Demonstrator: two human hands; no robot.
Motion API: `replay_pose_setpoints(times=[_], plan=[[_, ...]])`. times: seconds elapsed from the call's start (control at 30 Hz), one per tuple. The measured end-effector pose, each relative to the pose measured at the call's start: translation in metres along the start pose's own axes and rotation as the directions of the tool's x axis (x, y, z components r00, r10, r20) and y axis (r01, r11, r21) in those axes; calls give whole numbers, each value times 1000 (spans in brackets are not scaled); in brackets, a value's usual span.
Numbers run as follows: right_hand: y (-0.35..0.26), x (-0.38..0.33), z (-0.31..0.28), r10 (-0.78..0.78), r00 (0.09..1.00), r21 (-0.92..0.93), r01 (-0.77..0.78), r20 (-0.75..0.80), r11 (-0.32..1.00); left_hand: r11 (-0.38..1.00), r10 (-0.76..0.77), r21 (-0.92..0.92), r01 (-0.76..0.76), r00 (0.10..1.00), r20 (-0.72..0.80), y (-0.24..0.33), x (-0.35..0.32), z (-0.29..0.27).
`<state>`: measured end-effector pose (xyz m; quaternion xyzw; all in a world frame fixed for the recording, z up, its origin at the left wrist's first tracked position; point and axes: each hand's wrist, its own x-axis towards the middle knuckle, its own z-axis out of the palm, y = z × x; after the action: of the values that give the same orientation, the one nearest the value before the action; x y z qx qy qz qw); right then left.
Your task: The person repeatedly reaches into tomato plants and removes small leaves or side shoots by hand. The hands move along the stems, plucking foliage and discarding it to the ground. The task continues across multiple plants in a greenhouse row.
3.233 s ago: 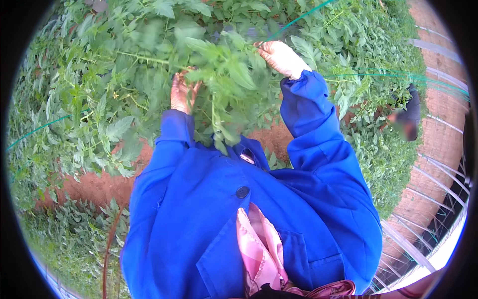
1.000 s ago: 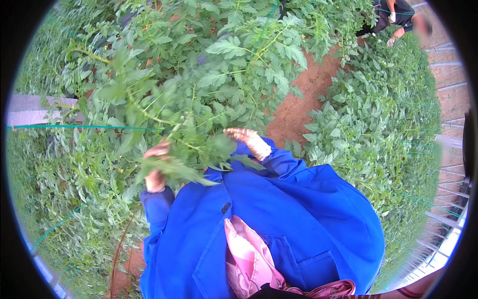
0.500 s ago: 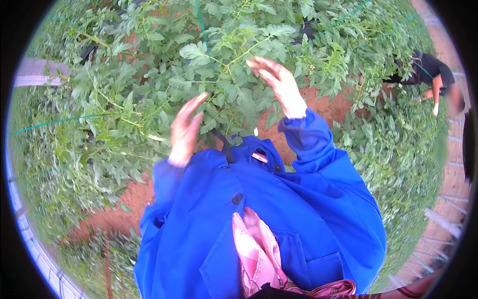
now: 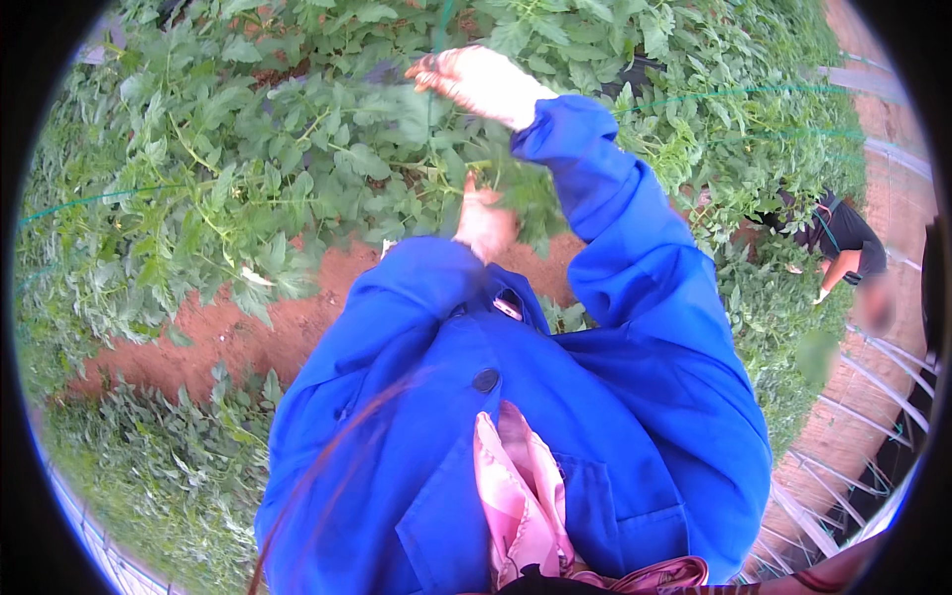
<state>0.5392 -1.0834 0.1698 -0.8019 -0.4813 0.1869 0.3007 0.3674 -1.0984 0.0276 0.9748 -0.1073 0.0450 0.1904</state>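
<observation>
In front of me stand leafy green tomato plants (image 4: 367, 164). My right hand (image 4: 486, 84) is raised over them, its fingers pinched together where a taut green string (image 4: 443, 25) comes down from above. Lower down, close to my jacket, my left hand (image 4: 484, 223) reaches in among leaves, one finger pointing up beside a pale green stem (image 4: 436, 171). Motion smears this hand, and foliage covers part of its fingers, so its grip is unclear.
Reddish soil (image 4: 248, 332) runs between the rows. Another person (image 4: 838, 238) bends over plants at the right. More green string (image 4: 754, 91) crosses the foliage. A pale path (image 4: 863, 397) with white strips lies at the far right.
My right hand has moved up and left, its spread fingers closing at the string. My left hand has swung right, under the right forearm, into the leaves. The view has shifted slightly.
</observation>
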Motion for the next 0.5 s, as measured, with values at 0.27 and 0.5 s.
replay_pose_setpoints(times=[0.27,0.5], plan=[[35,20,30,207,946,127,-244,249,961,991,81,-123,-59,981,178,-37,-57,-70],[35,23,60,140,873,-13,-152,467,988,974,-59,-200,109,969,241,-67,-45,-96]])
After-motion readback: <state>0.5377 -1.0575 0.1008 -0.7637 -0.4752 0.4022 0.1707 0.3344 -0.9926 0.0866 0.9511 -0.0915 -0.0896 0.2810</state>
